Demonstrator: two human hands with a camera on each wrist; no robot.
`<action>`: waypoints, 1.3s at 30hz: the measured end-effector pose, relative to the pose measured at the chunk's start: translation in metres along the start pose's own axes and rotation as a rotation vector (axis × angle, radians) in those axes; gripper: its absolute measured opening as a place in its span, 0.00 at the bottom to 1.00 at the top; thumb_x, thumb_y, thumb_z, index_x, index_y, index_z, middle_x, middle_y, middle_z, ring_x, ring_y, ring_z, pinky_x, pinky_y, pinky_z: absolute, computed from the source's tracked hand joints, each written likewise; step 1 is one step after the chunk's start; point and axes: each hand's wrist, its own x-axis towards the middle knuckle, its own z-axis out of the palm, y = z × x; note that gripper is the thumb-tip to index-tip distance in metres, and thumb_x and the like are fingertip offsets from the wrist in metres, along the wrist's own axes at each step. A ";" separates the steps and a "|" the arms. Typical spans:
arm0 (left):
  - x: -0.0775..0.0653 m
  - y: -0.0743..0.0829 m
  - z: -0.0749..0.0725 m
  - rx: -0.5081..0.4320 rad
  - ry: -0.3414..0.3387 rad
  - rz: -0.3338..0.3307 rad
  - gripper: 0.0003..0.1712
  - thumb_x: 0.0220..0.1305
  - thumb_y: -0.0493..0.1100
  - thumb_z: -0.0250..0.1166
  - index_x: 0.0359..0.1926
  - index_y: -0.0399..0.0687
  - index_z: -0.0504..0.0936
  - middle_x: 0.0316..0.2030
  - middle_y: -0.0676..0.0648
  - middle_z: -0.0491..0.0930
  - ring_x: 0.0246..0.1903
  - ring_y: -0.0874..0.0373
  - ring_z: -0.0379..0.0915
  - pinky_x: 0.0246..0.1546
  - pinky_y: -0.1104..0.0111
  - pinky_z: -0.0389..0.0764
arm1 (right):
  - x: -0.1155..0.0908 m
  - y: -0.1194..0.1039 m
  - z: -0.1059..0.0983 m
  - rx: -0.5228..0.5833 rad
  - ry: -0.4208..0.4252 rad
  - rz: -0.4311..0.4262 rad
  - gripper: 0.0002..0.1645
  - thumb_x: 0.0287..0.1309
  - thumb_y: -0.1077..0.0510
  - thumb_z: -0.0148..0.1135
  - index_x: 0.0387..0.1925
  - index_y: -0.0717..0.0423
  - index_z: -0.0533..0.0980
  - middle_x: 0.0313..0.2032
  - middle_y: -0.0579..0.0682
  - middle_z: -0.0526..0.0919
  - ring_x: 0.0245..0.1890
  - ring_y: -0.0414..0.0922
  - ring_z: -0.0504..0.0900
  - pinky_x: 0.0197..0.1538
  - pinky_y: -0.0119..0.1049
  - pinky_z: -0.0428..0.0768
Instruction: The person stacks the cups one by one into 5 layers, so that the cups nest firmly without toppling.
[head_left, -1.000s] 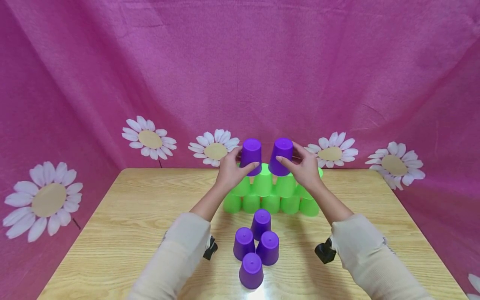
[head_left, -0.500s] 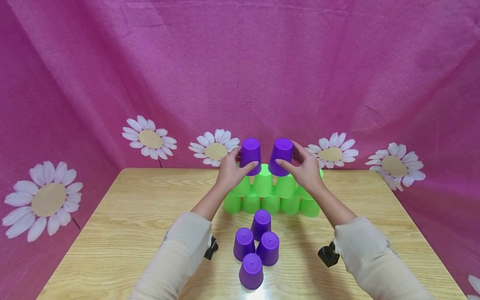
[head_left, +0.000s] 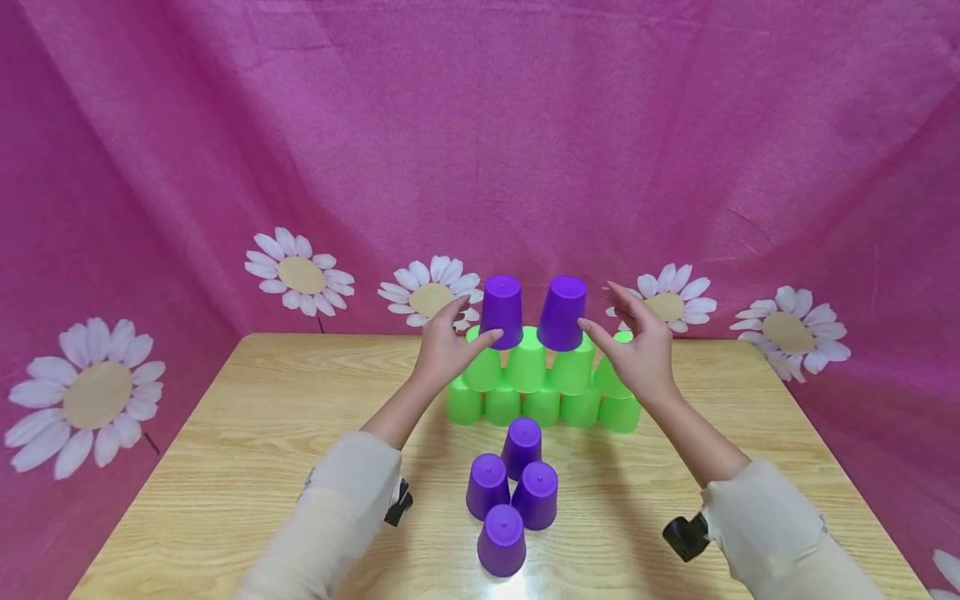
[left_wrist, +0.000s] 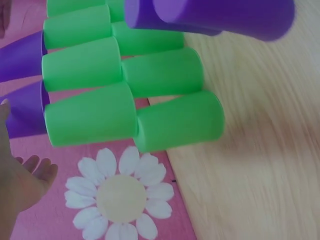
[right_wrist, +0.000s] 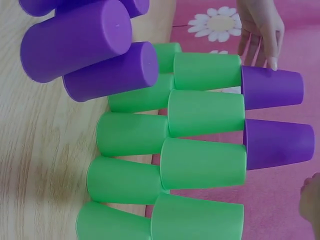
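Two upside-down purple cups, a left one (head_left: 502, 312) and a right one (head_left: 562, 313), stand apart on the upper row of green cups (head_left: 527, 367). My left hand (head_left: 447, 346) is spread beside the left purple cup, its thumb tip at the cup's side and its fingers away from it. In the right wrist view that thumb also overlaps the cup (right_wrist: 273, 88). To the right of the other purple cup, my right hand (head_left: 637, 346) is parted from it, thumb and fingers extended, nothing held.
Several green cups (head_left: 542, 406) form a lower row beneath the upper one. Nearer on the wooden table (head_left: 300, 417) stands a cluster of upside-down purple cups (head_left: 536, 496), one cup (head_left: 502, 542) frontmost. A pink flowered cloth (head_left: 480, 167) hangs behind the table.
Both hands have let go of the purple cups, which stay on the green row. My right hand has moved off to the right, and my left hand has drawn slightly left.
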 end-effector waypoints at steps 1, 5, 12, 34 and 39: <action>-0.002 -0.001 -0.003 0.014 0.004 -0.002 0.39 0.48 0.44 0.72 0.59 0.31 0.69 0.53 0.33 0.75 0.51 0.42 0.74 0.50 0.56 0.79 | -0.002 -0.001 -0.002 0.015 0.014 -0.022 0.32 0.44 0.71 0.68 0.55 0.69 0.71 0.47 0.51 0.81 0.45 0.28 0.75 0.54 0.17 0.72; -0.009 -0.007 -0.012 0.051 0.000 -0.006 0.38 0.48 0.44 0.72 0.59 0.32 0.70 0.54 0.34 0.75 0.53 0.42 0.72 0.54 0.54 0.75 | -0.012 -0.002 -0.008 0.060 0.024 -0.074 0.30 0.42 0.75 0.66 0.52 0.72 0.72 0.42 0.30 0.78 0.45 0.24 0.76 0.53 0.17 0.73; -0.025 -0.016 -0.024 0.055 -0.019 0.014 0.35 0.50 0.42 0.70 0.58 0.32 0.70 0.54 0.35 0.75 0.53 0.42 0.71 0.51 0.51 0.75 | -0.032 0.002 -0.015 0.069 -0.045 -0.098 0.29 0.41 0.77 0.66 0.51 0.75 0.72 0.45 0.33 0.78 0.49 0.26 0.75 0.55 0.19 0.73; -0.080 -0.038 -0.019 0.004 -0.051 -0.072 0.31 0.50 0.40 0.70 0.55 0.32 0.73 0.53 0.35 0.76 0.53 0.40 0.72 0.53 0.50 0.75 | -0.088 0.029 -0.023 0.061 -0.200 -0.014 0.28 0.43 0.74 0.67 0.51 0.73 0.72 0.47 0.25 0.75 0.50 0.23 0.74 0.55 0.17 0.72; -0.090 -0.044 -0.016 -0.006 -0.073 -0.093 0.30 0.51 0.40 0.70 0.55 0.31 0.73 0.53 0.34 0.76 0.53 0.41 0.72 0.54 0.51 0.75 | -0.096 0.036 -0.023 0.054 -0.221 0.003 0.28 0.44 0.72 0.67 0.51 0.72 0.72 0.49 0.40 0.79 0.50 0.23 0.73 0.55 0.16 0.71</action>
